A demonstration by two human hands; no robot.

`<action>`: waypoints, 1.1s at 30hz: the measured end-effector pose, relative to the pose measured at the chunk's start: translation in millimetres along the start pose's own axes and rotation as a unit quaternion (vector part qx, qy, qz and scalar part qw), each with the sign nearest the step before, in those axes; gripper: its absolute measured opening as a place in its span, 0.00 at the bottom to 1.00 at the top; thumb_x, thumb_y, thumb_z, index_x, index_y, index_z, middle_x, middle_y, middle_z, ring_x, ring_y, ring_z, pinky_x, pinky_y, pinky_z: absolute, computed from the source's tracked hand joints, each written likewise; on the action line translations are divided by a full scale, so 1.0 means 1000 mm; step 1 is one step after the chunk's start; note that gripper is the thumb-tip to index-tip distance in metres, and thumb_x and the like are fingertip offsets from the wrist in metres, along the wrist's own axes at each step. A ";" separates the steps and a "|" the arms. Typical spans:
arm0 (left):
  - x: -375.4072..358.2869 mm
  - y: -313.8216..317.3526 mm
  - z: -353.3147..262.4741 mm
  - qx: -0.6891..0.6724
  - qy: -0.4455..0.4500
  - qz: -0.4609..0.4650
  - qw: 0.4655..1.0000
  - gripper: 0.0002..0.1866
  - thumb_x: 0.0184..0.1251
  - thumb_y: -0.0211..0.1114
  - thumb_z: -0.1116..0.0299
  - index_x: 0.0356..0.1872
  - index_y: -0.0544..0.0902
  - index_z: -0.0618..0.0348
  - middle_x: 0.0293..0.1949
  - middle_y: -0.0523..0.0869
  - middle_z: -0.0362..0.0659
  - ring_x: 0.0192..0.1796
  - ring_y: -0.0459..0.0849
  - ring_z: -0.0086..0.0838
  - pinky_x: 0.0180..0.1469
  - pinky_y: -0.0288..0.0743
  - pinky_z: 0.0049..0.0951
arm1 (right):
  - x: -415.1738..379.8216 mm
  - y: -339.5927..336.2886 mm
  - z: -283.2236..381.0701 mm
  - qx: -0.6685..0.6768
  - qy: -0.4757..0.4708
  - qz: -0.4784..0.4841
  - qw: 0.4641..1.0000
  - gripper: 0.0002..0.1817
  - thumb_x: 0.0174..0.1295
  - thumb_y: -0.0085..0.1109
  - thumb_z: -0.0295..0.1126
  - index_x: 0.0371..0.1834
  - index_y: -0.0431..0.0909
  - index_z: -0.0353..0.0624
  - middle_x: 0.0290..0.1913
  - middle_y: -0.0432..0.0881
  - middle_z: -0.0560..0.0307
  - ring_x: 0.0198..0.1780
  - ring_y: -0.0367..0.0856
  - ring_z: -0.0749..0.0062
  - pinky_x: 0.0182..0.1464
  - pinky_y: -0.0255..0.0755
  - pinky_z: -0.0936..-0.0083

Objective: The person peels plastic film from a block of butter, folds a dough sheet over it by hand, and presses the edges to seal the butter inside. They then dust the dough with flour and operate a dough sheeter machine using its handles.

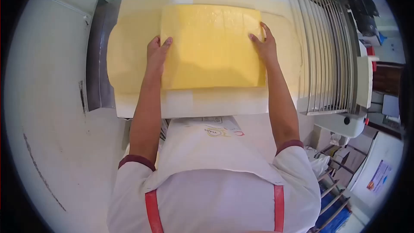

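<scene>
A yellow, rectangular sheet of butter (pixel 212 48) with a shiny, slightly wrinkled top lies over a wide, pale sheet of dough (pixel 133 54). The dough is spread out on a white conveyor belt (pixel 189 107). At the left edge of the butter, my left hand (pixel 158 52) is closed on it, with the thumb on top. My right hand (pixel 266 46) grips the opposite edge near the upper right corner, its thumb also lying on top. What the undersides of my fingers touch is hidden.
A metal bar guard (pixel 327 51) of a dough sheeter stands at the belt's right end. A grey metal tray (pixel 98 56) edges the left end, close to a white wall (pixel 47 82). Blue plastic (pixel 334 211) and a rack are at lower right.
</scene>
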State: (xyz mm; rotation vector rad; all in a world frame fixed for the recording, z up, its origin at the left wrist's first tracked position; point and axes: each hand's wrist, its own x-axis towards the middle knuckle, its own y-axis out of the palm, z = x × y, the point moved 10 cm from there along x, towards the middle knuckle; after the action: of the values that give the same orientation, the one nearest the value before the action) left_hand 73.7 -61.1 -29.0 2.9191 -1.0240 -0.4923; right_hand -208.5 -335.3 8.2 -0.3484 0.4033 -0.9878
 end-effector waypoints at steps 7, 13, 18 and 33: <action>-0.040 -0.027 0.004 0.113 -0.042 0.022 0.992 0.13 0.68 0.65 0.70 0.48 0.78 0.67 0.40 0.84 0.41 0.38 0.80 0.21 0.40 0.75 0.22 | -0.102 -0.035 0.019 -0.181 -0.009 -0.071 0.981 0.40 0.53 0.73 0.31 0.70 0.65 0.49 0.53 0.78 0.44 0.56 0.78 0.54 0.59 0.73 0.63; -0.098 -0.184 -0.039 0.280 0.279 -0.216 0.893 0.22 0.65 0.60 0.75 0.60 0.71 0.67 0.48 0.83 0.51 0.50 0.82 0.34 0.53 0.76 0.30 | -0.312 -0.153 -0.096 -0.064 -0.032 -0.438 0.896 0.25 0.58 0.62 0.21 0.61 0.73 0.44 0.41 0.76 0.54 0.41 0.75 0.68 0.44 0.71 0.75; -0.133 0.102 -0.093 0.455 0.347 0.079 0.816 0.29 0.71 0.58 0.66 0.71 0.63 0.60 0.71 0.66 0.54 0.74 0.61 0.46 0.75 0.51 0.44 | -0.369 -0.177 -0.270 -0.010 0.121 -0.504 0.855 0.13 0.59 0.58 0.20 0.48 0.78 0.38 0.41 0.80 0.55 0.41 0.79 0.69 0.43 0.74 0.76; -0.064 0.334 -0.004 0.674 0.343 0.154 0.636 0.31 0.78 0.38 0.55 0.77 0.51 0.57 0.78 0.52 0.50 0.79 0.48 0.44 0.76 0.37 0.52 | -0.176 -0.339 -0.457 -0.267 0.270 -0.340 0.861 0.23 0.62 0.58 0.36 0.57 0.72 0.34 0.56 0.75 0.42 0.57 0.74 0.53 0.59 0.68 0.59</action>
State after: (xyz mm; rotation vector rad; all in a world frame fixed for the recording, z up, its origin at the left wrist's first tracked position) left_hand -175.7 -285.2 31.1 2.8597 -2.1732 2.1058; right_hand -760.8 -402.1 -205.3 -0.7509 1.1301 -1.6733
